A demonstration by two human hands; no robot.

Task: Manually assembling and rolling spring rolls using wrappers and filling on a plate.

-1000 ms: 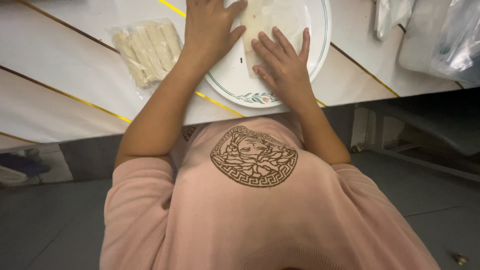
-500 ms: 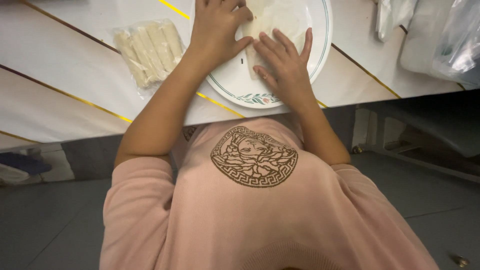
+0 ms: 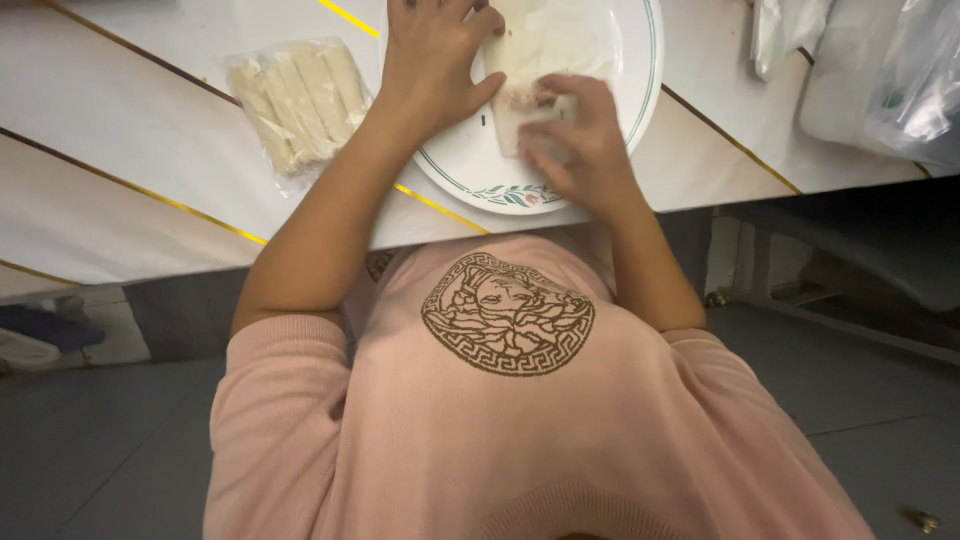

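1. A thin, pale wrapper sheet [image 3: 545, 45] lies flat on a white plate [image 3: 470, 160], with its near edge folded over a small heap of filling at the middle of the plate.
2. The right hand [image 3: 575, 140] rests on that near edge. Its fingers [image 3: 560, 92] are curled and pinch the folded part of the sheet, though the hand is blurred and the exact grip is hard to read.
3. The left hand [image 3: 430, 55] lies flat on the left side of the sheet and the plate, fingers spread and pressing down, with the thumb pointing toward the right hand. Its fingertips run out of the top of the picture.
4. The plate has a thin green ring and a small leaf pattern on the rim nearest the person. It sits close to the near edge of a white table [image 3: 120, 160] crossed by slanted gold lines.
5. Just left of the plate, near the left forearm, lies a clear bag of pale rolls [image 3: 295, 95], packed side by side.
6. At the far right of the table sit clear plastic bags [image 3: 900, 80], well apart from the plate.
7. The person wears a pink sweater [image 3: 500, 420] with a round brown emblem on the chest.
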